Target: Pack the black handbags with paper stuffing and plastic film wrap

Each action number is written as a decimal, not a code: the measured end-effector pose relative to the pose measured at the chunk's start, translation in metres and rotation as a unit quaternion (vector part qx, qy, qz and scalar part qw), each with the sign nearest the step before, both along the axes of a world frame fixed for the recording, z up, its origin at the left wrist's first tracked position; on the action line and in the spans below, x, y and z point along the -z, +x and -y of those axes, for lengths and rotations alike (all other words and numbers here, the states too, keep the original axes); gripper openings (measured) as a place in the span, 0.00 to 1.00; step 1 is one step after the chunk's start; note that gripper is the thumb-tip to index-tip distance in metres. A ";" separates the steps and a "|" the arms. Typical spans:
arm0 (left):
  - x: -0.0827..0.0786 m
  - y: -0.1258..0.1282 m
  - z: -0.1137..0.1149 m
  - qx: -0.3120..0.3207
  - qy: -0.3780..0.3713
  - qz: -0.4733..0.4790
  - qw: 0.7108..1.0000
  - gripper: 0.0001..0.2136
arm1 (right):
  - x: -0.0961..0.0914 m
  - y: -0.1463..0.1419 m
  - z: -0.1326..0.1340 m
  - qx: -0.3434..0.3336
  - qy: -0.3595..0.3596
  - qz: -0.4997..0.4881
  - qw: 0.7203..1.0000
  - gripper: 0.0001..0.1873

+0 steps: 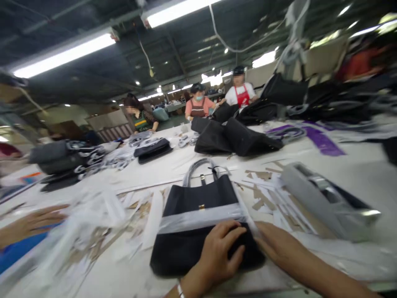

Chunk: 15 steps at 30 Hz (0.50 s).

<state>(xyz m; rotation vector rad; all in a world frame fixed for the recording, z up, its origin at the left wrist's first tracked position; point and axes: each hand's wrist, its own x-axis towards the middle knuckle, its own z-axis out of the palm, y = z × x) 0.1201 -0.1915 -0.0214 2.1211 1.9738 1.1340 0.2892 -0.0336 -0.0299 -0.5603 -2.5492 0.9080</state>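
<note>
A black handbag (pixel 186 252) lies on the white table in front of me. A pale translucent strip (pixel 198 217) crosses its front, just below a small gold clasp (pixel 202 207). Its handles (pixel 198 163) look wrapped in pale material and point away from me. My left hand (pixel 221 248) rests on the lower front of the bag, fingers spread and slightly bent. Against the bag's right edge is my right hand (pixel 269 240), its fingers mostly hidden at that side.
A grey tape dispenser (pixel 319 198) stands at the right, beside paper and cardboard strips (pixel 269 198). Crumpled clear plastic (pixel 80 223) lies left, near another person's hand (pixel 37 221). Black bags (pixel 235 136) are piled beyond; several people work across the table.
</note>
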 end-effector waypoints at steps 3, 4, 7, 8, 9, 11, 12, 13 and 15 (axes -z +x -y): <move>0.011 -0.005 -0.004 0.014 0.034 -0.027 0.999 0.22 | -0.042 0.005 -0.036 0.008 0.054 0.040 0.998 0.18; 0.015 -0.007 -0.006 0.023 0.057 -0.033 0.998 0.22 | -0.057 0.001 -0.054 0.033 0.070 0.041 0.996 0.19; 0.028 -0.010 -0.010 0.030 0.101 -0.041 0.994 0.22 | -0.092 -0.032 -0.125 0.131 0.144 0.007 0.981 0.24; 0.030 -0.012 -0.013 0.030 0.105 -0.042 0.993 0.23 | -0.099 -0.050 -0.151 0.166 0.166 -0.001 0.972 0.27; 0.031 -0.017 -0.017 0.030 0.105 -0.042 0.993 0.23 | -0.105 -0.069 -0.176 0.196 0.186 -0.005 0.963 0.29; 0.027 -0.036 -0.031 0.024 0.104 -0.044 0.993 0.22 | -0.115 -0.111 -0.220 0.245 0.203 0.009 0.948 0.33; 0.022 -0.052 -0.041 0.014 0.105 -0.046 0.993 0.22 | -0.121 -0.130 -0.237 0.264 0.203 0.021 0.943 0.35; 0.016 -0.073 -0.050 -0.003 0.110 -0.049 0.993 0.21 | -0.126 -0.149 -0.249 0.275 0.199 0.030 0.940 0.36; -0.002 -0.123 -0.062 -0.051 0.102 -0.039 0.993 0.20 | -0.139 -0.182 -0.261 0.270 0.198 0.021 0.942 0.36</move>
